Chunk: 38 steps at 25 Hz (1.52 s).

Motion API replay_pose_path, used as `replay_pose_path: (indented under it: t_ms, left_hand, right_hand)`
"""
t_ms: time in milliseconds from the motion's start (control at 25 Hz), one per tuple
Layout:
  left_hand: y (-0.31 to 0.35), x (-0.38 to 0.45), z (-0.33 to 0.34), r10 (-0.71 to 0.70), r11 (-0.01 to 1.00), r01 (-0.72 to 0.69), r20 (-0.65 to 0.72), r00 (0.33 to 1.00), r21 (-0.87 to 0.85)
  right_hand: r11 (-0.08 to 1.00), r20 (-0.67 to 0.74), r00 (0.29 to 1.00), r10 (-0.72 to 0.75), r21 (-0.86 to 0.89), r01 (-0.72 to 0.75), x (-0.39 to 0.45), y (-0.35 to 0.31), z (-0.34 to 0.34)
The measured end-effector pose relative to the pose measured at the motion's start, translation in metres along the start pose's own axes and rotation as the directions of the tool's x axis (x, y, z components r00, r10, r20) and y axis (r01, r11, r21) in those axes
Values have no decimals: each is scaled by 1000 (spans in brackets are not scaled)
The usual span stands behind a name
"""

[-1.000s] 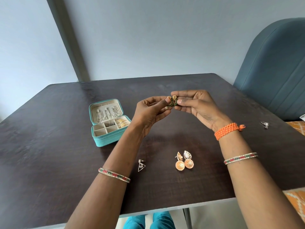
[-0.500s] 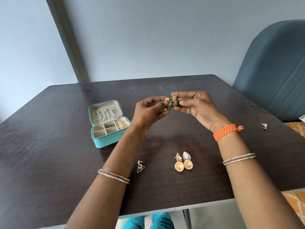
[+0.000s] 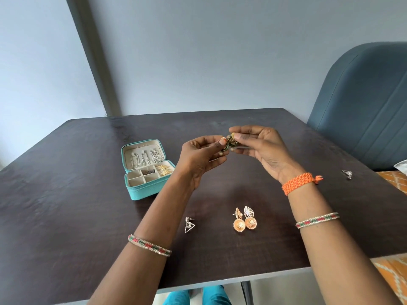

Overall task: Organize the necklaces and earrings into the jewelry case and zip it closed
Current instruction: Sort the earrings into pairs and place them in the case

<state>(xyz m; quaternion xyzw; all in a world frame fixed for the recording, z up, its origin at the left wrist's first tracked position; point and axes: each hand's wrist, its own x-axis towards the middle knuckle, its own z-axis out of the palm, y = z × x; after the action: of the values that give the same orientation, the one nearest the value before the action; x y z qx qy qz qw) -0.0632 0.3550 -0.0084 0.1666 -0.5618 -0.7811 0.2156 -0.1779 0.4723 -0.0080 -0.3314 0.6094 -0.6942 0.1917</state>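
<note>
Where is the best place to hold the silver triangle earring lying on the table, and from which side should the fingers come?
Pinch the triangle earring at its upper stud end, probably from above. The triangle frame lies flat on the table and offers little to grip, while the stud part near the top seems to stand up slightly. The left hand is nearer, but both hands now hold a green-gold earring.

Teal jewelry case point(image 3: 145, 190) open on table; green-gold earrings point(image 3: 229, 143) held aloft.
</note>
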Motion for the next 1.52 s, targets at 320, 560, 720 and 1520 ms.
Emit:
replay_pose_path:
  t_ms: [320,560,720,1520]
  left_hand:
    - [47,-63,-48,321,944,-307,-117,940,120]
    - [33,-72,-113,481,833,-312,-319,816,457]
    - [5,-72,-123,528,786,-259,-391,754,562]
    - [-6,-94,-123,422,721,44,-489,763,692]
  right_hand:
    - [997,148,988,-50,70,40,-25,-36,52]
    - [999,226,974,13,-45,-3,-25,-16,132]
    - [972,198,980,24,-232,23,-18,5,154]
    - [991,8,1000,-20,-130,21,-37,42,155]
